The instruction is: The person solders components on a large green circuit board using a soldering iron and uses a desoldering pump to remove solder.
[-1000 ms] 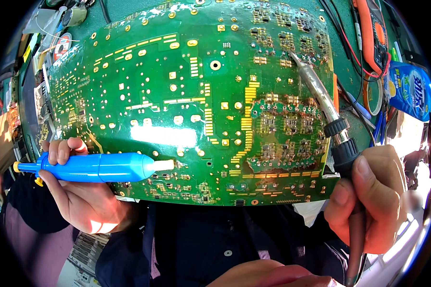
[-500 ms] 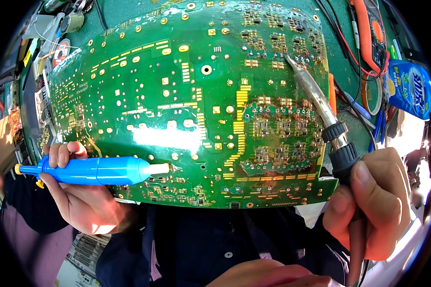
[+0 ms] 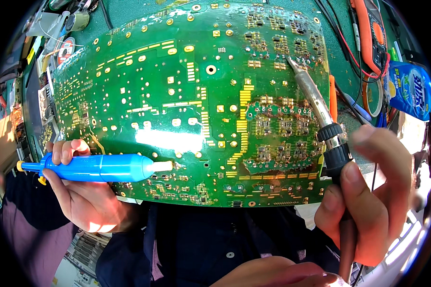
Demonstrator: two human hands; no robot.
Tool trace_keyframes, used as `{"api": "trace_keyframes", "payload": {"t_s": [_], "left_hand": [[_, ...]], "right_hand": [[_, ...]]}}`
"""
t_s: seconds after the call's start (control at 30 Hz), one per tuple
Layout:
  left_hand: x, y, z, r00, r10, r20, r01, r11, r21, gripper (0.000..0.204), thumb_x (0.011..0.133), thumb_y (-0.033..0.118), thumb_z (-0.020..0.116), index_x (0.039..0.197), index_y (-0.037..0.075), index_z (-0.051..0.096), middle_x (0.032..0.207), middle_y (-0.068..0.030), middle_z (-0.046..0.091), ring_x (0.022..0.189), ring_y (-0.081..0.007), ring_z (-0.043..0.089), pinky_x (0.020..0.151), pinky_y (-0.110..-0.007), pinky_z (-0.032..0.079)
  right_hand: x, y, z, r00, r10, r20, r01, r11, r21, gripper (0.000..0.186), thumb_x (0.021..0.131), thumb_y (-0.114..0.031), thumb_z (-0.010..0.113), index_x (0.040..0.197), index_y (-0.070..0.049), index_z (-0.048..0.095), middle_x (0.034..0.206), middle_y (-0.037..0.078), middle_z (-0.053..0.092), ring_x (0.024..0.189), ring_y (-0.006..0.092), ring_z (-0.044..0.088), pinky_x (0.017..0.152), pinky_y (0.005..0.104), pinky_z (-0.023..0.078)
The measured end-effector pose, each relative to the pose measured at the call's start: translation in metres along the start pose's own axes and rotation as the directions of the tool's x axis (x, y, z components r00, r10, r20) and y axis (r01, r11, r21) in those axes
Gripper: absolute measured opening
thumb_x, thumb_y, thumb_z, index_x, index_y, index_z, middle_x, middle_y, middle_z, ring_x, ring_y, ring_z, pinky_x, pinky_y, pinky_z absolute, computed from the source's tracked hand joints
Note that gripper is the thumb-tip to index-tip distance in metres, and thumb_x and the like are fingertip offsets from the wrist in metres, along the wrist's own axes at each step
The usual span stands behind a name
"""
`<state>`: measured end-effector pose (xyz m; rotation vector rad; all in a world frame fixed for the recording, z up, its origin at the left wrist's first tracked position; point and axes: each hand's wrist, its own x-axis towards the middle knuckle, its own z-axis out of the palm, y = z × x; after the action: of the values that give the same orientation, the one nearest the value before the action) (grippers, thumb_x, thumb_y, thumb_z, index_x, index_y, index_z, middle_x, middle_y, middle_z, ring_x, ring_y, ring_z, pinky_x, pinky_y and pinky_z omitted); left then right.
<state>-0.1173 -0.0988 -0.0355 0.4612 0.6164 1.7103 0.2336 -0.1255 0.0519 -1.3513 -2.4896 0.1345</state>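
A large green circuit board (image 3: pixel 187 91) with gold pads and many small parts lies in front of me. My left hand (image 3: pixel 84 191) wraps round a blue desoldering pump (image 3: pixel 105 167) at the board's near left corner. The pump's pale tip points right over the board. In my right hand (image 3: pixel 368 196) is a soldering iron (image 3: pixel 323 112), gripped at its dark handle with the index finger lifted off it. The iron slants up to the left. Its tip is at small parts in the board's upper right; whether it touches them I cannot tell.
Beyond the board's right side lie an orange multimeter (image 3: pixel 370 33) with cables, a blue package (image 3: pixel 409 90) and a roll of tape (image 3: pixel 371 95). A solder reel (image 3: pixel 67 50) sits past the left edge. The green mat (image 3: pixel 134 12) shows at the back.
My right index finger has lifted from the soldering iron, and its handle has shifted slightly left. The board appears slightly farther right in view. My left hand still holds the pump.
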Motion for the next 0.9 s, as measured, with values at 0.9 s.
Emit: {"api": "trace_keyframes", "payload": {"t_s": [0.9], "left_hand": [[0.000, -0.004, -0.007, 0.999, -0.018, 0.038, 0.024, 0.982, -0.187, 0.037, 0.108, 0.018, 0.048, 0.132, -0.007, 0.034, 0.105, -0.0104, 0.039, 0.098, -0.0249, 0.045, 0.104, -0.047, 0.037]], "right_hand": [[0.003, 0.001, 0.014, 0.985, -0.017, -0.172, 0.030, 0.997, 0.071, 0.023, 0.092, -0.006, 0.064, 0.108, 0.009, 0.058, 0.097, 0.030, 0.065, 0.076, 0.0379, 0.065, 0.065, 0.0449, 0.055]]}}
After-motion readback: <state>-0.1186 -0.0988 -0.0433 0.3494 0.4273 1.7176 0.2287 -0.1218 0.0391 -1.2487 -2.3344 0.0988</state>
